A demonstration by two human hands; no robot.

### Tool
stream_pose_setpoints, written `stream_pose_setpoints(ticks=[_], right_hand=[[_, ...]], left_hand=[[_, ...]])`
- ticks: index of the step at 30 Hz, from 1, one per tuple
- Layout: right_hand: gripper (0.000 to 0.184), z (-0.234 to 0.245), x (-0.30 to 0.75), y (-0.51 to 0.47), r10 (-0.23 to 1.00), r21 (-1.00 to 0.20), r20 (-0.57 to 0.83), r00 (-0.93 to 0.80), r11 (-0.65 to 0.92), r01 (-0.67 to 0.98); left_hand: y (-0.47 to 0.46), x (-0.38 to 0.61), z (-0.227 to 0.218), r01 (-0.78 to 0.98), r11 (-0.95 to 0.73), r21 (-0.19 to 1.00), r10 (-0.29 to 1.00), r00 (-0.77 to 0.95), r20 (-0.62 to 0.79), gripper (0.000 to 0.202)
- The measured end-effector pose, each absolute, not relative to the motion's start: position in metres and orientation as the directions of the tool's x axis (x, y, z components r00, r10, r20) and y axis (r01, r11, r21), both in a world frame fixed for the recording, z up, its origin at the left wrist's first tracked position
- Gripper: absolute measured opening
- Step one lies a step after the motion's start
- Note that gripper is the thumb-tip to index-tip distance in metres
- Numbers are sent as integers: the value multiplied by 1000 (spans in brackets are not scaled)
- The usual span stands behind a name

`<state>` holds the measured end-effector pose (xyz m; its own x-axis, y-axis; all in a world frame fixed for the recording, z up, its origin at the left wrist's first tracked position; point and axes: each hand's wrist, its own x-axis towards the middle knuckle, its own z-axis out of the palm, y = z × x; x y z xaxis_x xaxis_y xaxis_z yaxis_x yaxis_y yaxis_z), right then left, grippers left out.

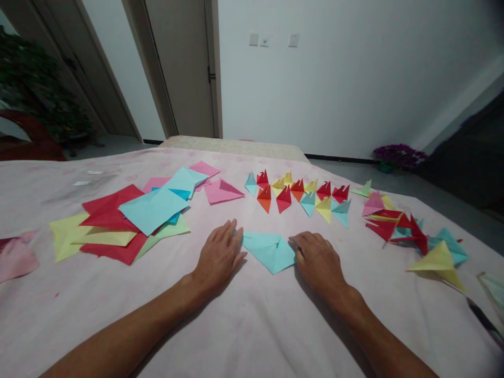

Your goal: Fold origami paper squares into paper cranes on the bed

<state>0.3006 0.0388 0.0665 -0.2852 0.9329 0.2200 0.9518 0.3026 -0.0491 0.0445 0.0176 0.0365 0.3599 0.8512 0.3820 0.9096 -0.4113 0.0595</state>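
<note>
A light blue sheet of origami paper (272, 253), folded into a triangle-like shape with one point toward me, lies on the pink cloth between my hands. My left hand (220, 252) rests flat at its left corner, fingers stretched out. At the right corner, my right hand (318, 258) has its fingers curled, with thumb and forefinger closed on the paper's edge. Beyond them stand several small folded paper cranes (283, 199) in red, yellow, orange and light blue, set in rows.
Loose coloured paper squares (154, 210) overlap at the left. A heap of folded paper pieces (409, 231) lies at the right, near a dark-handled tool (482, 316). The patterned pink tablecloth (236, 325) covers the table. A pink cloth (18, 257) lies at the far left.
</note>
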Motion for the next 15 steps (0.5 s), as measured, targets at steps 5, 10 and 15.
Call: stream_pose_setpoints(ticks=[5, 10, 15], right_hand=[[31, 65, 294, 34, 854, -153, 250, -456, 500, 853], [25, 60, 279, 26, 746, -229, 242, -620, 665, 711], [31, 58, 277, 20, 692, -322, 206, -692, 716, 619]], left_hand=[[5, 70, 49, 792, -549, 267, 811, 427, 400, 37], [14, 79, 53, 684, -608, 402, 794, 526, 304, 65], [16, 65, 47, 617, -606, 502, 790, 538, 294, 46]])
